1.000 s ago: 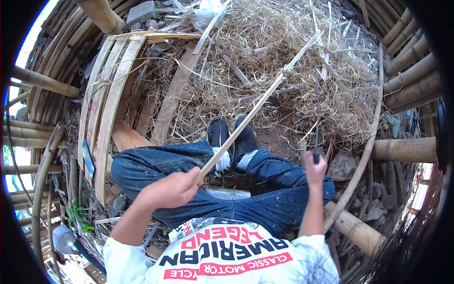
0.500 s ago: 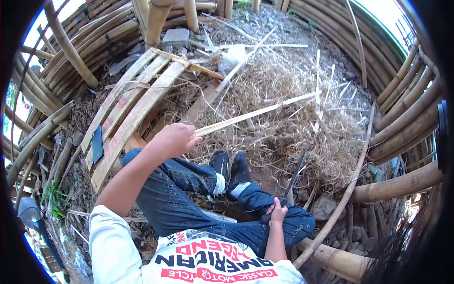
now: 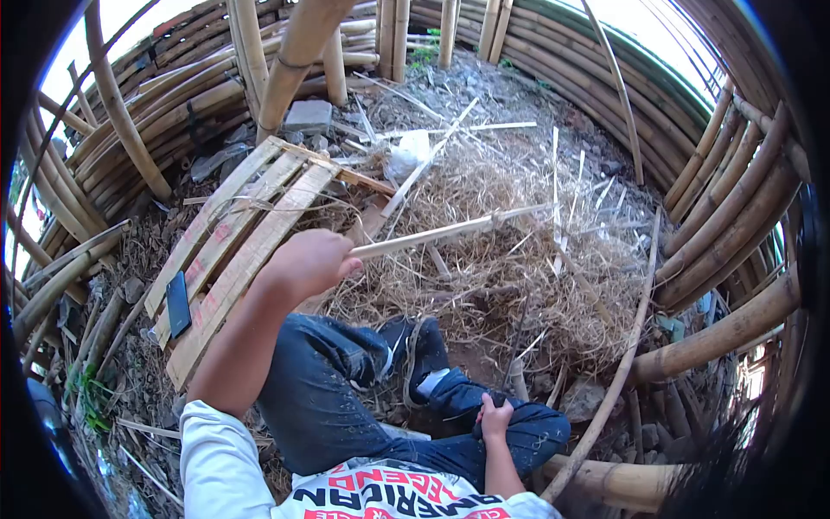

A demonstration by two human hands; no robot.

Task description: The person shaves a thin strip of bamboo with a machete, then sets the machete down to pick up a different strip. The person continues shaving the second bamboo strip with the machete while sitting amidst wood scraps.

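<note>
My left hand (image 3: 313,262) is closed around the near end of a long, pale split-bamboo strip (image 3: 441,235). The strip reaches out to the right above a heap of curly shavings (image 3: 484,303). Low in the view, beside my bent knee, my right hand (image 3: 494,420) grips the dark handle of a knife. Its thin dark blade (image 3: 517,339) points away from me and looks narrow against the shavings. Hand and strip are apart from the blade.
A slatted wooden pallet (image 3: 251,227) lies at left with a dark phone (image 3: 178,304) on it. Bamboo poles (image 3: 596,95) enclose the space. A white plastic bag (image 3: 409,154) and a grey block (image 3: 309,116) lie farther back. A long curved bamboo piece (image 3: 618,389) runs along the right.
The camera view has shifted, so the ground appears lower. The strip lies closer to level, its far end lower over the shavings. The knife blade has turned slightly and appears thinner.
</note>
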